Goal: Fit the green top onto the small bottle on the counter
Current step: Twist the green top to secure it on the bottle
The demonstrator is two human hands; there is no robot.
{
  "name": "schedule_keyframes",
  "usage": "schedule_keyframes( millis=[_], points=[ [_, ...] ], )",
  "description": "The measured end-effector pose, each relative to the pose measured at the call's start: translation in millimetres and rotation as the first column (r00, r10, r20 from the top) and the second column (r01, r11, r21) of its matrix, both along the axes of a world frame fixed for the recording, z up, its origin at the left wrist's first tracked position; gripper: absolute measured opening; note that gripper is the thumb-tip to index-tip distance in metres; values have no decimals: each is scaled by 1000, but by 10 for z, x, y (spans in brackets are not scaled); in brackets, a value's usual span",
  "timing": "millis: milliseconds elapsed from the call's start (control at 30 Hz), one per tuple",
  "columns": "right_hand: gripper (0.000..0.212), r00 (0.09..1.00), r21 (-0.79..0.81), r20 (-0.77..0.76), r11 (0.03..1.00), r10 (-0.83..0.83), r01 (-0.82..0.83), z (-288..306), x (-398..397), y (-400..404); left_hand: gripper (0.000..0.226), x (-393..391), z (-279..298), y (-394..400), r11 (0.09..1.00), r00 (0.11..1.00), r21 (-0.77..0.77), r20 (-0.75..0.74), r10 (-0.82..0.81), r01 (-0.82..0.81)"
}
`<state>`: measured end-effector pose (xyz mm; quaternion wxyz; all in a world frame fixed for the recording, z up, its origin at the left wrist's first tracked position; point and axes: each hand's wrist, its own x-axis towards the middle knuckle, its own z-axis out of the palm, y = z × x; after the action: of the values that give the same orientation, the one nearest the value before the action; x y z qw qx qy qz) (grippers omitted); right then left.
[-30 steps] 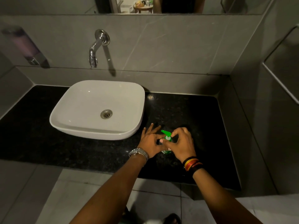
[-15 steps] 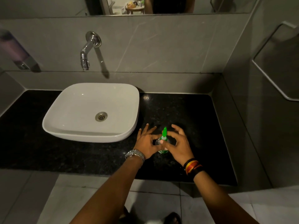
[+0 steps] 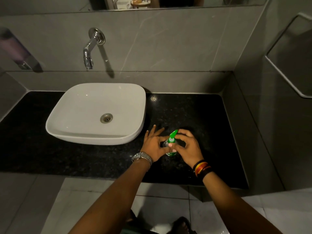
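Observation:
A small bottle (image 3: 170,153) stands upright on the black counter (image 3: 199,115), just right of the basin. Its green pump top (image 3: 172,135) sits on the neck with the spout pointing up and to the right. My left hand (image 3: 154,144) holds the bottle's neck from the left, thumb and forefinger on it and the other fingers spread. My right hand (image 3: 189,147) grips the green top from the right with its fingertips. Most of the bottle's body is hidden behind my hands.
A white basin (image 3: 94,130) stands on the counter's left half, under a chrome wall tap (image 3: 91,48). A soap dispenser (image 3: 15,49) hangs on the left wall. Grey tiled walls close the counter at the back and right. Its front edge is just below my wrists.
The green top's spout has swung from pointing left, to straight up, to up and right, under my right hand. My left hand has stayed on the bottle.

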<state>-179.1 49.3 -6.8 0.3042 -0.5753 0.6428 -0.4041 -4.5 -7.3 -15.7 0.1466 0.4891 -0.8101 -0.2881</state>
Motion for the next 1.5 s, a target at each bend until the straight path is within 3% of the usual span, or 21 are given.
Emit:
schedule_keyframes(
  millis=[133, 233, 367, 500, 533, 600, 667, 767, 933, 1067, 1167, 1300, 1500],
  points=[
    [36, 964, -75, -243, 993, -110, 94, -50, 69, 20, 53, -34, 22, 37, 992, 1000, -124, -11, 28, -30],
    [32, 920, -127, -312, 970, -238, 208, -88, 214, 91, 41, -58, 19, 90, 983, 998, -173, 8, 58, -56],
    [36, 950, -68, -213, 974, -228, 218, -13, 229, 114, 39, -66, 42, 101, 987, 997, -153, 31, 64, -58],
    [76, 994, 67, 20, 992, -104, 103, 263, -48, 118, 49, -61, 57, 73, 991, 998, -126, 40, 55, -49],
    [74, 997, 58, 29, 996, -66, 64, 372, -108, 97, 55, -60, 59, 76, 991, 998, -118, 31, 60, -56],
    [46, 995, 14, -99, 1000, 17, -15, 603, -171, 18, 62, -58, 46, 83, 992, 997, -112, 31, 64, -60],
    [25, 940, 45, -329, 996, 89, -78, 803, -165, -84, 64, -52, 35, 81, 992, 998, -117, 45, 54, -48],
    [15, 808, 183, -555, 977, 197, -112, 988, -114, -166, 63, -46, 45, 76, 991, 997, -126, 57, 44, -36],
    [14, 743, 305, -633, 952, 216, -16, 1001, -63, -109, 60, -58, 96, 95, 992, 995, -119, 80, 53, -43],
    [16, 884, 330, -446, 944, 140, 16, 937, -36, -78, 57, -55, 130, 103, 993, 994, -113, 103, 46, -35],
    [17, 998, 440, -48, 898, 26, -3, 840, 36, -39, 57, -58, 155, 113, 994, 995, -100, 86, 50, -41],
    [22, 958, 492, 224, 869, -181, 49, 705, 94, 27, 56, -62, 181, 101, 995, 995, -98, 96, 37, -28],
    [20, 950, 495, 281, 869, -140, -18, 683, 69, 38, 58, -60, 166, 83, 994, 993, -104, 111, 27, -15]
  ],
)
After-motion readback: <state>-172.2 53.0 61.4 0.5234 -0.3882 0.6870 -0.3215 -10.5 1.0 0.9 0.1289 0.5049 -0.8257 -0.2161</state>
